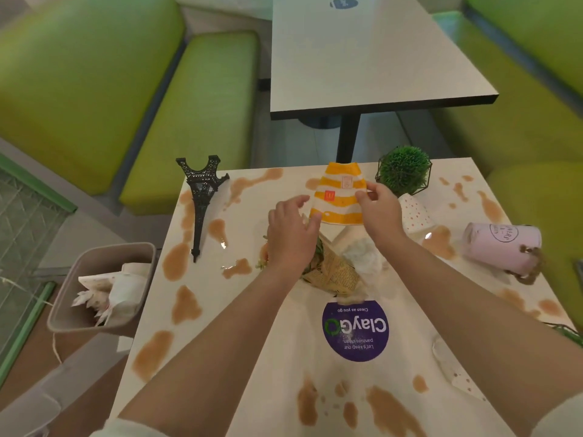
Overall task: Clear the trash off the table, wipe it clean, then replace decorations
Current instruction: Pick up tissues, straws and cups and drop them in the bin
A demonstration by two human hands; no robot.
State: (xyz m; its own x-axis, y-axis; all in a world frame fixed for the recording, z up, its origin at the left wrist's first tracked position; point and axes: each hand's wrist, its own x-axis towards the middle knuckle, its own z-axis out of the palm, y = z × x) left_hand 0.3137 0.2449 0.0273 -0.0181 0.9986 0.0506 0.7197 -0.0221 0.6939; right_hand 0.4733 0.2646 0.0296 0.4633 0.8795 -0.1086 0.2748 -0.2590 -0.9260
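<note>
Trash-clearing step, by my read: table [284, 357] not wiped yet, brown spills all over, decorations lying down. Right hand [380, 209] pinches right edge of orange-striped paper cup [339, 197], thumb + fingers curled on it. Left hand [291, 234] hovers just beside cup's left side, fingers loosely spread, holds nothing; contact w/ cup can't be told. Cup lies between the two hands, slightly beyond them; flattened, long axis running away from person, narrow end pointing far, wide mouth toward the wrists. Under/near the wrists: crumpled white tissue [362, 257] and newsprint-wrapped bouquet [331, 272]. Left of left hand: Eiffel tower model [202, 209] lying on its side, tip toward person; further left, below table edge, bin [104, 285] w/ paper already in. Right of right hand: dotted paper cup [415, 216] tipped over, green ball plant [403, 170], pink mug [501, 244] on its side. Next move prob. calls for lifting striped cup clear and carrying it left across left arm to bin; residual liquid may drip.
</note>
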